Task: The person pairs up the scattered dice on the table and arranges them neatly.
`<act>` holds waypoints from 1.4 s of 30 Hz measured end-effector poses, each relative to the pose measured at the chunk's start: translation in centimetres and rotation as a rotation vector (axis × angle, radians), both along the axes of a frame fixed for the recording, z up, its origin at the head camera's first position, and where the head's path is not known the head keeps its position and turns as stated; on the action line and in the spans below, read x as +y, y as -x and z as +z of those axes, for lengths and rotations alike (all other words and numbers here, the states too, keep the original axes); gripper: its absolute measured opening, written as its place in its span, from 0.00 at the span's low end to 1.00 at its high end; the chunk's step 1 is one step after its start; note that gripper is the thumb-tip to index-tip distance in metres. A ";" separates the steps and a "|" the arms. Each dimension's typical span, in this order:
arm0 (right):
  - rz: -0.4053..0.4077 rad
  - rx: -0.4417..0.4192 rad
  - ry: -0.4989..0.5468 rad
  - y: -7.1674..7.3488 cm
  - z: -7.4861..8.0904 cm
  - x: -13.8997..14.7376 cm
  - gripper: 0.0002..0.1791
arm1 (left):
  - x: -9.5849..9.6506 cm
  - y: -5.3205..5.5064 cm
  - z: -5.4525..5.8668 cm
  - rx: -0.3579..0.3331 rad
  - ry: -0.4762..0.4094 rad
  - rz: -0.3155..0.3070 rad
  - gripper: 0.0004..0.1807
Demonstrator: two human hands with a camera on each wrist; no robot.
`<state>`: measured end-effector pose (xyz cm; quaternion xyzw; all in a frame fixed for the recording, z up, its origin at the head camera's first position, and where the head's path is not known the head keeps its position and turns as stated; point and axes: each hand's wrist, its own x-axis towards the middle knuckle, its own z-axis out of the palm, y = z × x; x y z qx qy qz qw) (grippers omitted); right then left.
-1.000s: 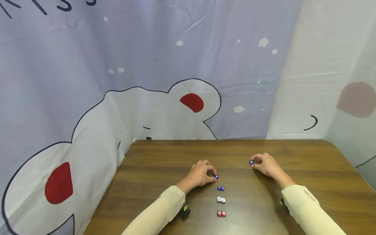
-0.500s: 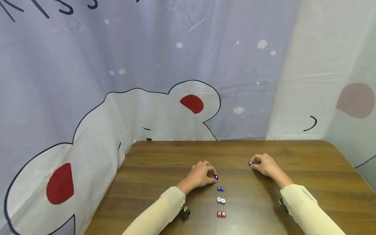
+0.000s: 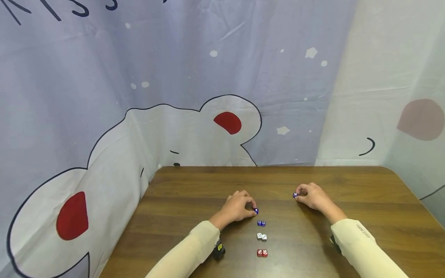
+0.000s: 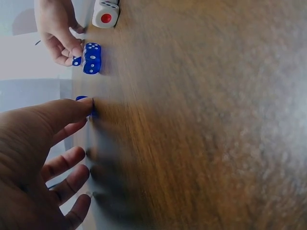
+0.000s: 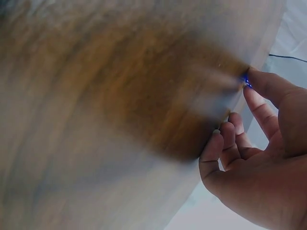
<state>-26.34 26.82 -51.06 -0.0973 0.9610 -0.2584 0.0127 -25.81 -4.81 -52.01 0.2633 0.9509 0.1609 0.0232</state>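
My left hand (image 3: 237, 206) pinches a blue die (image 3: 256, 211) between thumb and index finger, low at the tabletop; the left wrist view shows the thumb covering most of that die (image 4: 82, 98). Farther right and back, my right hand (image 3: 313, 196) holds another blue die (image 3: 295, 195) by thumb and index fingertips. In the right wrist view only a blue sliver of this die (image 5: 247, 80) shows. Just in front of the left hand lies a pair of blue dice (image 3: 261, 223), side by side. Nearer still come a white pair (image 3: 262, 237) and a red pair (image 3: 262, 253).
The wooden table (image 3: 194, 183) has rounded back corners. Behind it hangs a printed curtain (image 3: 292, 85). A black device (image 3: 218, 251) is strapped at the left wrist.
My right hand has shifted slightly left and toward me with its blue die. The left hand stays in place, its die turned a little. The paired dice have not moved.
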 end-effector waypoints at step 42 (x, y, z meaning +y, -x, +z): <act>0.133 0.056 -0.019 -2.6 0.1 -5.0 0.11 | 0.0 -0.7 0.2 0.031 -0.009 -0.007 0.08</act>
